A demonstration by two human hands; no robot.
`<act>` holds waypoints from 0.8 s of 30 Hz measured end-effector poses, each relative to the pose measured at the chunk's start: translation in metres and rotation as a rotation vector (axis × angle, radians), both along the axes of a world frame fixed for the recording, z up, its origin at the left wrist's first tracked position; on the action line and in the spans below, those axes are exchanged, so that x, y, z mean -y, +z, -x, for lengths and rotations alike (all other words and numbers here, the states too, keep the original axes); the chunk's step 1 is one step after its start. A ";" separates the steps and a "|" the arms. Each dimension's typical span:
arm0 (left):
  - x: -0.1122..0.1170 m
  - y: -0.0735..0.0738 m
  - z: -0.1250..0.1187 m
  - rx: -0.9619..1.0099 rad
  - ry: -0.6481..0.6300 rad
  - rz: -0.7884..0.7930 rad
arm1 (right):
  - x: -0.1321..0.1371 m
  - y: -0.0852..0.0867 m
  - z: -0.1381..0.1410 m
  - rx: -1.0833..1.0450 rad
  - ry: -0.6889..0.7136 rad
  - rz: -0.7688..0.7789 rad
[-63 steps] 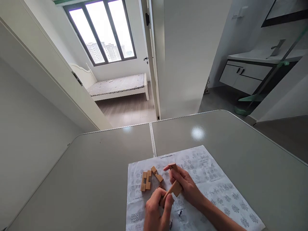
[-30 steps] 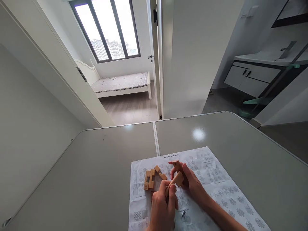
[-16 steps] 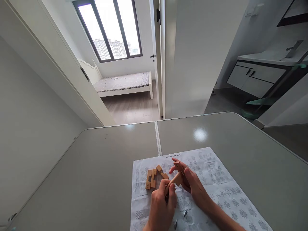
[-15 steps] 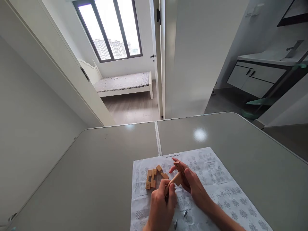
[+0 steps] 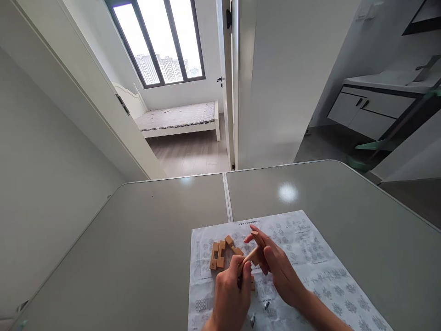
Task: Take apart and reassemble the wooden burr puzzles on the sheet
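Observation:
My left hand [image 5: 230, 292] is closed around a notched wooden puzzle block [image 5: 248, 257], which points up and to the right. My right hand [image 5: 280, 271] grips a second wooden block [image 5: 255, 235], tilted, close above the first one. Where the two blocks come together, fingers hide whether they touch. Beyond my left hand, two notched blocks [image 5: 214, 256] lie side by side, and another notched block [image 5: 237, 250] rests at an angle to their right. Part of one more wooden piece [image 5: 253, 283] shows beside my left thumb.
Under everything lies a creased sheet of printed diagrams [image 5: 317, 262] on a grey table [image 5: 144, 257] with a seam down its middle. Two small shiny bits [image 5: 266, 305] sit on the sheet near my wrists. Past the far table edge are a doorway and a bed [image 5: 179, 117].
The right-hand block has tilted a little and my right fingers have shifted slightly around it. My left hand stays nearly still. The loose blocks have not moved on the sheet.

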State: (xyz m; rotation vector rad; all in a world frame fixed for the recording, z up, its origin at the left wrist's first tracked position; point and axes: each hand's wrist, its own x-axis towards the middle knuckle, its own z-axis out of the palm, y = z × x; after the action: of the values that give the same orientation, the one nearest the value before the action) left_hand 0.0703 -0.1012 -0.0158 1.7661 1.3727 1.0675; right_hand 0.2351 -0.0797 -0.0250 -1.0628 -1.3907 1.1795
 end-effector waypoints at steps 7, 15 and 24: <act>-0.001 0.008 0.002 -0.058 -0.057 0.066 | 0.001 0.001 0.000 -0.024 -0.006 -0.007; -0.002 0.009 0.006 -0.022 -0.092 0.122 | 0.003 0.001 0.004 0.004 0.038 -0.015; 0.000 0.016 -0.002 0.042 -0.045 0.063 | 0.013 0.007 0.013 0.014 0.000 0.028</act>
State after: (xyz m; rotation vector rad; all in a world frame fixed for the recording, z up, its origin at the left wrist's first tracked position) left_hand 0.0727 -0.1009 -0.0002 1.7117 1.3210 1.0200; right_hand 0.2217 -0.0929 -0.0184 -1.0929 -1.3886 1.1964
